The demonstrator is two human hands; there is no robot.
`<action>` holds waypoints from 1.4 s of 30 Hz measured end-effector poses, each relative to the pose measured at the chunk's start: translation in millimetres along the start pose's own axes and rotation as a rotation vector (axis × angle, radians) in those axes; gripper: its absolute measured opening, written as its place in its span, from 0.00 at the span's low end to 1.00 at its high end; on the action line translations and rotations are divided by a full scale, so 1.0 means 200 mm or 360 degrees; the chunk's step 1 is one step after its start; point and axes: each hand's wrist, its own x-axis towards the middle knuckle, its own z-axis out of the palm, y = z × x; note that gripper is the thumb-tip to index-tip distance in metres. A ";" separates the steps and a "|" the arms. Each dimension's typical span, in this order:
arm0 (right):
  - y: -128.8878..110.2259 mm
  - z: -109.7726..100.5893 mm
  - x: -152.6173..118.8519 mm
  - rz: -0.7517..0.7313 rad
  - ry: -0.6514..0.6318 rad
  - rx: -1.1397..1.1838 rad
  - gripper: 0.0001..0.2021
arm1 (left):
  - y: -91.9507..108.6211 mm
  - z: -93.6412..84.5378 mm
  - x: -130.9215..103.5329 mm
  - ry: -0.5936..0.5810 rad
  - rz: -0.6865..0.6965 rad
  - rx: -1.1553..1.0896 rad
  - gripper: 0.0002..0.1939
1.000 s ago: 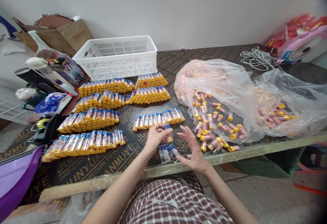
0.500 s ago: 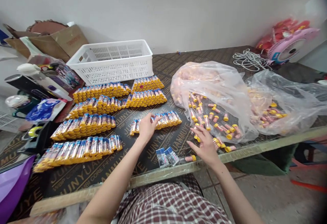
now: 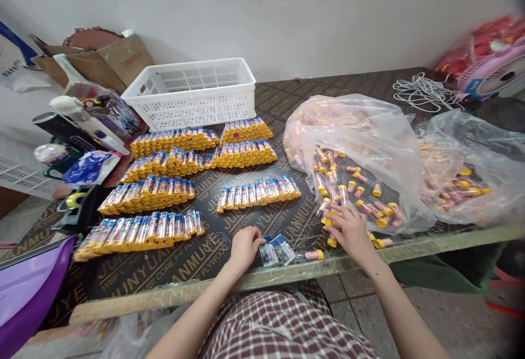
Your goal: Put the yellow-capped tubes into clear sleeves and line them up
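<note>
My left hand (image 3: 246,247) is closed in a pinch at the upper left corner of a small clear packet with a blue top (image 3: 268,256). A second such packet (image 3: 284,251) lies beside it, overlapping slightly. My right hand (image 3: 349,234), its fingers apart, reaches over loose clear tubes with yellow caps and pink contents (image 3: 333,176), fingertips touching or just above a few of them. One similar tube (image 3: 314,255) lies alone near the table edge between my hands. A row of blue-topped, yellow-capped tubes (image 3: 259,193) stands behind my left hand.
Stacked rows of finished-looking tubes (image 3: 141,230) fill the left, before a white plastic crate (image 3: 192,102). A large translucent bag (image 3: 361,124) spills tubes at right, beside another bag (image 3: 484,157). A tape dispenser (image 3: 80,209), purple bin (image 3: 36,293) and pink fan (image 3: 492,69) stand around.
My left hand has left the middle row of tubes and come down toward me to the packets. My right hand has moved slightly onto the loose tubes. The view has shifted a little.
</note>
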 end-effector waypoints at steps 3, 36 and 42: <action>-0.06 -0.04 0.02 0.0162 0.0210 0.0415 0.10 | 0.01 -0.01 -0.01 0.0008 0.0070 0.0050 0.06; -0.60 -0.05 -0.02 0.0186 0.0447 0.1213 0.10 | 0.17 -0.13 0.06 0.0362 -0.0735 -0.2291 0.19; -0.61 -0.02 -0.02 0.0137 0.0293 0.1366 0.10 | 0.18 -0.11 0.05 0.0366 -0.0640 -0.2182 0.22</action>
